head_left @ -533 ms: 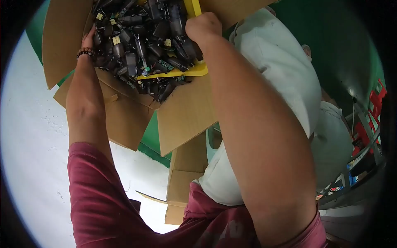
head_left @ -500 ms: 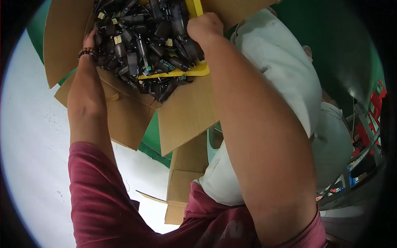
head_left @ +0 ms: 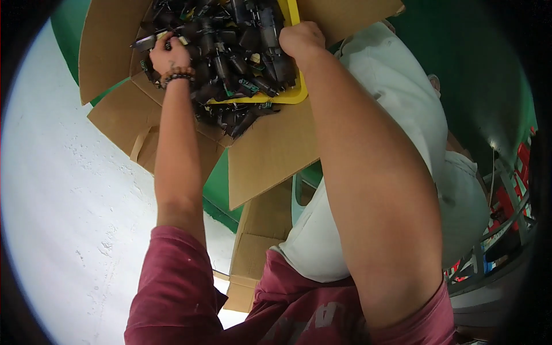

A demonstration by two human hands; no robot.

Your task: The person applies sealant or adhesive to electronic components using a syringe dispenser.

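L hand [head_left: 168, 56]: my fingers pinch one black plastic part [head_left: 145, 42], upper left of pile
R hand [head_left: 300, 39]: curled on yellow tray [head_left: 290, 95] edge
Tray: heaped w/ parts, inside open cardboard box [head_left: 270, 149]

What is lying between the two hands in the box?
In the head view, black parts heaped on a yellow tray fill the stretch between left hand and right hand.

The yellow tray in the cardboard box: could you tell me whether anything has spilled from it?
Yes. Several black parts lie outside the yellow tray, past its near edge on the cardboard box flap.
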